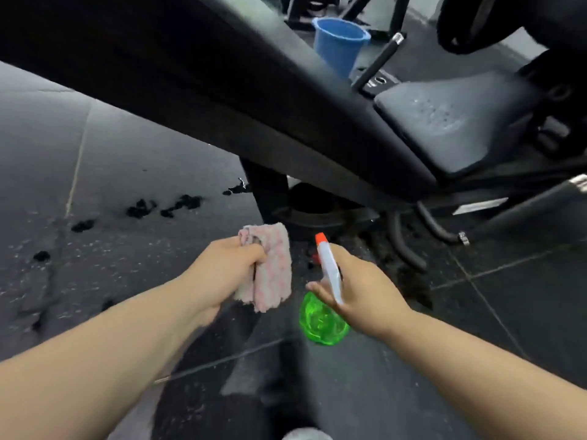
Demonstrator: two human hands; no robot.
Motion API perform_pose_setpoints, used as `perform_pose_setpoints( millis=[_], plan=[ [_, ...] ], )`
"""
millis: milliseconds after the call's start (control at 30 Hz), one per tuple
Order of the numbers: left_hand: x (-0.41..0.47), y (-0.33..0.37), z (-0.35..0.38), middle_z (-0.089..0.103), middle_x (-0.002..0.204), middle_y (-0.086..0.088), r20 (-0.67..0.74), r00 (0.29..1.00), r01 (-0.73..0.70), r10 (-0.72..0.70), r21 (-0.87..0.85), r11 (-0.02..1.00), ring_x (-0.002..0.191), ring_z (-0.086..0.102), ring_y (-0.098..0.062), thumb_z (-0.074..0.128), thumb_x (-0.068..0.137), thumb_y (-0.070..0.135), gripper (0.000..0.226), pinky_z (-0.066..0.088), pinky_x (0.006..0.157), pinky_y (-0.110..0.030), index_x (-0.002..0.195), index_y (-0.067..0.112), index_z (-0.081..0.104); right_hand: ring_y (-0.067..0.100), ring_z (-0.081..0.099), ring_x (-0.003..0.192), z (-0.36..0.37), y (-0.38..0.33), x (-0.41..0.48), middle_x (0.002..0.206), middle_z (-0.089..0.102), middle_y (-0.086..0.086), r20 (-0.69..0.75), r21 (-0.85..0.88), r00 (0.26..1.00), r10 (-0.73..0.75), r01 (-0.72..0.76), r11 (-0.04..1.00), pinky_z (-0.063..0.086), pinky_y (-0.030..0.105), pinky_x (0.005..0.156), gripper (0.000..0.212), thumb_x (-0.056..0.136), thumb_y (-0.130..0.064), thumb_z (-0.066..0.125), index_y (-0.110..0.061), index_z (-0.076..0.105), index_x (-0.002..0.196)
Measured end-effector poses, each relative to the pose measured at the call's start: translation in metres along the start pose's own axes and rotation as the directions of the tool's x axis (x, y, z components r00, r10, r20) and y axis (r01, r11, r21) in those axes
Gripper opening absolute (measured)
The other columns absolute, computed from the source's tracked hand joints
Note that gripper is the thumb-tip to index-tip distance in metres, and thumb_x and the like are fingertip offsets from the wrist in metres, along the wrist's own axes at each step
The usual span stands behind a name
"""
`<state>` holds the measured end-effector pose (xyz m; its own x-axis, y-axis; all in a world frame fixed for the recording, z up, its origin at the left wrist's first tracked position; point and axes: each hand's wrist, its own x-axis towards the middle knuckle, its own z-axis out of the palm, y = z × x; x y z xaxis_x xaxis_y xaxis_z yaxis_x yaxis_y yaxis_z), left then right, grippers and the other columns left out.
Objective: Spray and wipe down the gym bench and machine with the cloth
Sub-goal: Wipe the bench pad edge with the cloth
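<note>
**Head view.** We look down across a dark rubber-tiled floor (127, 147), marked by pale seams and a scatter of black patches (181, 203). The largest object is the black padded backrest (222, 74) of the gym bench, which runs diagonally from upper left to lower right. It meets the seat pad (444, 122) at its low end, and we note small droplets speckling the seat's surface. Black tubes of the machine frame (409, 246) pass under the seat to the floor, and a black bar with a chrome tip (381, 58) rises beside the seat. A blue bucket (340, 42) stands on the floor beyond the backrest.

Both bare forearms enter from the bottom edge, and both hands are held over the floor, below the bench and clear of it. The right hand (365, 290) grasps the spray bottle (320, 322) by its white trigger head, fingers wrapped around it. The green body hangs below the hand and the orange nozzle (320, 238) points up toward the bench. The left hand (222, 268) is clenched around a pink-and-white cloth (273, 268), bunched at the top, with its folded length hanging down. We see the cloth just beside the bottle, not touching it.
</note>
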<state>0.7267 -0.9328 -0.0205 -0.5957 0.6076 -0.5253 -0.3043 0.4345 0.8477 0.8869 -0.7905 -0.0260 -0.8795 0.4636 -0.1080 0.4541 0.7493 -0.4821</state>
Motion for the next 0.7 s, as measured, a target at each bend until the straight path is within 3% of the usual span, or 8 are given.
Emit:
perform_pose_setpoints(
  millis=[100,233,300,400,467,533,633,700],
  plan=[
    [0.026,-0.012,0.041,0.076,0.092,-0.005,0.066,0.996,0.045,-0.052,0.095,0.994,0.092,0.070,-0.024,0.057,0.085,0.012,0.018,0.054,0.085,-0.037,0.095,0.011,0.072,0.027,0.064,0.097,0.032,0.055,-0.020,0.110,0.068,-0.002,0.047,-0.031,0.991,0.122,-0.120,0.992,0.049,0.035,0.080,0.065,0.094,-0.050,0.058,-0.033,0.027,0.149],
    [0.042,-0.027,0.087,0.066,0.067,0.006,0.149,0.988,0.017,-0.042,0.168,0.986,0.060,0.057,-0.010,0.059,0.086,0.008,0.012,0.042,0.061,-0.028,0.082,0.018,0.062,0.031,0.065,0.090,0.066,0.103,-0.042,0.106,0.069,-0.001,0.008,-0.001,0.944,0.330,-0.330,0.944,0.051,0.038,0.075,0.072,0.098,-0.048,0.051,-0.032,0.010,0.154],
    [0.047,-0.031,0.107,0.065,0.065,0.007,0.172,0.984,0.002,-0.035,0.193,0.981,0.061,0.057,-0.010,0.059,0.086,0.006,0.017,0.042,0.062,-0.028,0.078,0.021,0.061,0.030,0.065,0.092,0.075,0.115,-0.052,0.110,0.068,-0.004,-0.043,0.057,0.930,0.366,-0.363,0.930,0.048,0.035,0.072,0.073,0.098,-0.047,0.050,-0.036,0.006,0.154],
    [0.050,-0.035,0.128,0.068,0.073,0.000,0.190,0.982,-0.019,-0.022,0.209,0.978,0.065,0.059,-0.014,0.060,0.085,0.006,0.013,0.044,0.066,-0.029,0.086,0.018,0.067,0.025,0.063,0.093,0.082,0.115,-0.067,0.115,0.060,-0.008,0.009,0.102,0.940,0.340,-0.339,0.935,0.045,0.033,0.071,0.075,0.091,-0.046,0.056,-0.044,0.011,0.151],
    [0.049,-0.031,0.138,0.068,0.071,-0.010,0.188,0.981,-0.080,0.039,0.218,0.973,0.062,0.058,-0.018,0.060,0.085,0.007,0.013,0.044,0.064,-0.033,0.092,0.015,0.068,0.016,0.060,0.106,0.079,0.114,-0.078,0.122,0.052,-0.013,0.058,0.153,0.944,0.326,-0.331,0.931,0.050,0.032,0.083,0.087,0.080,-0.052,0.064,-0.042,0.013,0.150],
    [0.046,-0.023,0.143,0.072,0.077,-0.009,0.215,0.969,-0.174,0.124,0.229,0.958,0.066,0.063,-0.018,0.062,0.089,0.009,0.015,0.048,0.067,-0.033,0.097,0.019,0.069,0.005,0.046,0.127,0.065,0.114,-0.082,0.140,0.040,-0.020,-0.001,0.234,0.951,0.308,-0.299,0.925,0.042,0.027,0.102,0.101,0.070,-0.067,0.063,-0.036,0.016,0.154],
    [0.043,-0.006,0.148,0.076,0.094,0.006,0.282,0.932,-0.288,0.226,0.202,0.936,0.092,0.070,-0.013,0.065,0.091,0.012,0.020,0.052,0.085,-0.030,0.105,0.026,0.071,0.004,0.051,0.119,0.028,0.106,-0.063,0.138,0.049,-0.021,-0.339,0.447,0.853,0.397,-0.225,0.866,0.043,0.027,0.100,0.073,0.078,-0.066,0.056,-0.038,0.039,0.144],
    [0.041,0.007,0.153,0.076,0.096,0.005,0.303,0.915,-0.323,0.267,0.151,0.934,0.095,0.070,-0.014,0.066,0.090,0.011,0.021,0.052,0.087,-0.028,0.105,0.025,0.071,0.009,0.063,0.101,0.003,0.100,-0.035,0.114,0.068,-0.009,-0.279,0.796,0.792,0.543,-0.126,0.592,0.053,0.040,0.090,0.044,0.084,-0.053,0.061,-0.037,0.057,0.126]
  ],
)
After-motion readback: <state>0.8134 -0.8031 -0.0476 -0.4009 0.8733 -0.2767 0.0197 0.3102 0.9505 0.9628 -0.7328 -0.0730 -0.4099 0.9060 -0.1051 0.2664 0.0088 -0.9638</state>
